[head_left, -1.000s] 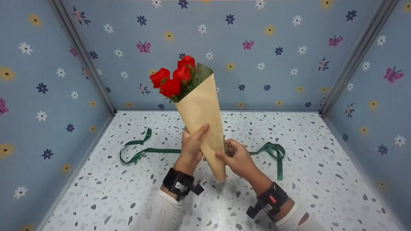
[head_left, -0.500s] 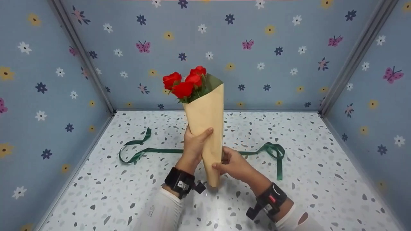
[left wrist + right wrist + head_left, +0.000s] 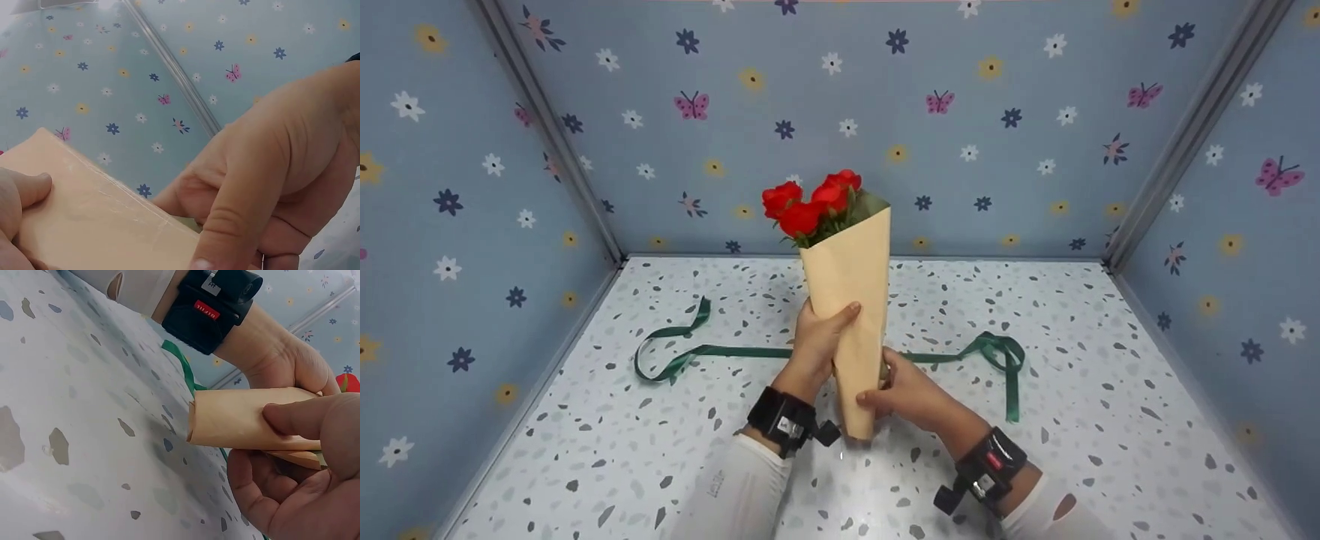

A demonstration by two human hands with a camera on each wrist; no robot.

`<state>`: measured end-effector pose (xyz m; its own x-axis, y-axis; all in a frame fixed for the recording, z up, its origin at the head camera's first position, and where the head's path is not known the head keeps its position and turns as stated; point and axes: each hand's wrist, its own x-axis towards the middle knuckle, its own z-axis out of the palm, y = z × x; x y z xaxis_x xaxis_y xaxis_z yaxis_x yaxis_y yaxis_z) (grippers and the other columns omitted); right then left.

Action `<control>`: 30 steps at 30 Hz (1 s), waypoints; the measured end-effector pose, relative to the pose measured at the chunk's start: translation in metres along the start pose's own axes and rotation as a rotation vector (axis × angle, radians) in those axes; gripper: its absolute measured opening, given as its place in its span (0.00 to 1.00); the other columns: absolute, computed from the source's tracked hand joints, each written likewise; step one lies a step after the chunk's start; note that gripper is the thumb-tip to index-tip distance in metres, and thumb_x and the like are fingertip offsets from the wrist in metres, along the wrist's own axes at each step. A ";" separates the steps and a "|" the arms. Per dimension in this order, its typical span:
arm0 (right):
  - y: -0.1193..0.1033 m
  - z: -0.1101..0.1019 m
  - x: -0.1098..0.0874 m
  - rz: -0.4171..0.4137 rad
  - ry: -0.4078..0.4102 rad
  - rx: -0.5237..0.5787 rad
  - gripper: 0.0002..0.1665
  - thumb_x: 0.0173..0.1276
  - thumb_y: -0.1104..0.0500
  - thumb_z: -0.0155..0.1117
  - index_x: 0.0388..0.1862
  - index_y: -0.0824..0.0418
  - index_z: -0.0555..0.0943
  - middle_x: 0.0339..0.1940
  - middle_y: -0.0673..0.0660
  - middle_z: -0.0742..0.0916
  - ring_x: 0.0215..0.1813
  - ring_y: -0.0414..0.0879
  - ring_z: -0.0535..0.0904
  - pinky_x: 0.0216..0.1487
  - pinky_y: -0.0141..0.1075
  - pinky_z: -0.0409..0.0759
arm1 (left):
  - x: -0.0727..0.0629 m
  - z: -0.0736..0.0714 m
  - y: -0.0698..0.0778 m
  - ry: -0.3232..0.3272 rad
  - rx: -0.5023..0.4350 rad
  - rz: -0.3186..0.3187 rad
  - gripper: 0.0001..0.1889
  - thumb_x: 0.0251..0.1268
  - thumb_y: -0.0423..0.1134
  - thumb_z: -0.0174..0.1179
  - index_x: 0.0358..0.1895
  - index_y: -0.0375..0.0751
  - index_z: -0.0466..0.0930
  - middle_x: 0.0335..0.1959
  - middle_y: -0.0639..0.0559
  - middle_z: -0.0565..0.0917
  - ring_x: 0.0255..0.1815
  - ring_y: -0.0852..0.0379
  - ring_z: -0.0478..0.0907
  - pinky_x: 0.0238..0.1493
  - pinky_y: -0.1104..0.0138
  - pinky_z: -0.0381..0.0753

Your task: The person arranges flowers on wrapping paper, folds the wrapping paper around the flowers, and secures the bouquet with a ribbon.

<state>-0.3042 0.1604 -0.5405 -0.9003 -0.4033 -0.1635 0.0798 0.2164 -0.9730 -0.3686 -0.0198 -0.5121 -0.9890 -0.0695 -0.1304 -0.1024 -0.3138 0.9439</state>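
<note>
- Paper-wise, gripping the wrap [image 3: 849, 274] midway with left hand [image 3: 816, 341], pinching near its lower end with right hand [image 3: 913, 391].
- Held above the table [image 3: 570, 442], with red roses [image 3: 800, 218] out top.
- Probably snugging the fold; next, likely needs that edge kept tight.
- Farther out: green ribbon [image 3: 744, 351].

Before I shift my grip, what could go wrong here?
The paper wrap may loosen if the left fingers ease off, since the green ribbon lies loose on the table.
The red roses lean out of its open top and might shift if it tilts more.
Squeezing harder could crease the narrow lower end, where the right fingers pinch.
</note>
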 end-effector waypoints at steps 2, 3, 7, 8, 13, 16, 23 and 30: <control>0.000 0.001 0.000 0.005 -0.022 0.009 0.50 0.70 0.66 0.79 0.88 0.62 0.68 0.60 0.66 0.92 0.57 0.56 0.94 0.59 0.47 0.94 | 0.001 -0.001 -0.001 0.012 0.021 0.002 0.38 0.72 0.37 0.80 0.81 0.40 0.71 0.62 0.39 0.89 0.56 0.48 0.93 0.58 0.61 0.92; 0.000 0.001 0.000 0.005 -0.035 0.018 0.50 0.69 0.67 0.79 0.87 0.62 0.68 0.60 0.66 0.92 0.57 0.56 0.94 0.59 0.48 0.94 | 0.002 -0.002 -0.001 0.016 0.030 0.000 0.38 0.72 0.37 0.80 0.81 0.40 0.71 0.62 0.39 0.89 0.56 0.48 0.93 0.58 0.61 0.92; 0.001 0.000 -0.001 0.016 -0.072 0.040 0.53 0.67 0.69 0.80 0.88 0.61 0.67 0.59 0.67 0.92 0.54 0.58 0.94 0.55 0.50 0.95 | 0.005 -0.005 -0.005 0.011 0.057 -0.029 0.37 0.73 0.38 0.79 0.80 0.39 0.71 0.61 0.39 0.90 0.55 0.49 0.93 0.57 0.62 0.92; 0.002 0.000 -0.001 0.021 -0.070 0.039 0.53 0.67 0.69 0.80 0.88 0.61 0.67 0.58 0.67 0.92 0.53 0.58 0.94 0.54 0.50 0.96 | 0.005 -0.006 -0.006 -0.002 0.056 -0.039 0.37 0.74 0.38 0.78 0.80 0.38 0.70 0.61 0.39 0.90 0.55 0.49 0.93 0.57 0.61 0.92; 0.006 -0.005 0.002 0.079 -0.017 0.014 0.54 0.68 0.66 0.80 0.90 0.58 0.66 0.56 0.65 0.93 0.51 0.57 0.95 0.54 0.48 0.95 | 0.008 -0.011 -0.009 -0.063 0.117 -0.082 0.37 0.78 0.41 0.74 0.83 0.42 0.68 0.66 0.39 0.88 0.58 0.49 0.91 0.61 0.60 0.90; 0.011 -0.009 0.004 0.089 0.007 -0.004 0.50 0.68 0.66 0.80 0.87 0.62 0.69 0.60 0.65 0.93 0.55 0.54 0.94 0.62 0.48 0.93 | 0.009 -0.015 -0.013 -0.081 0.222 -0.086 0.38 0.77 0.40 0.73 0.85 0.41 0.67 0.71 0.38 0.84 0.63 0.48 0.88 0.67 0.57 0.87; 0.020 -0.013 0.008 0.097 0.064 -0.042 0.46 0.69 0.63 0.80 0.83 0.66 0.73 0.67 0.62 0.91 0.58 0.49 0.92 0.72 0.46 0.87 | 0.007 -0.020 -0.018 -0.108 0.553 -0.027 0.41 0.76 0.41 0.71 0.88 0.38 0.67 0.81 0.34 0.78 0.70 0.43 0.85 0.66 0.55 0.89; 0.025 -0.011 0.010 0.117 0.091 0.001 0.46 0.71 0.63 0.80 0.85 0.63 0.72 0.65 0.61 0.92 0.55 0.50 0.94 0.65 0.43 0.90 | -0.001 -0.026 -0.021 -0.092 1.038 0.189 0.30 0.78 0.44 0.71 0.76 0.34 0.80 0.65 0.34 0.78 0.63 0.42 0.81 0.61 0.52 0.88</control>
<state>-0.3158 0.1712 -0.5645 -0.9198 -0.2935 -0.2604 0.1867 0.2563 -0.9484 -0.3624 -0.0377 -0.5396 -0.9982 0.0529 0.0286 0.0565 0.6605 0.7487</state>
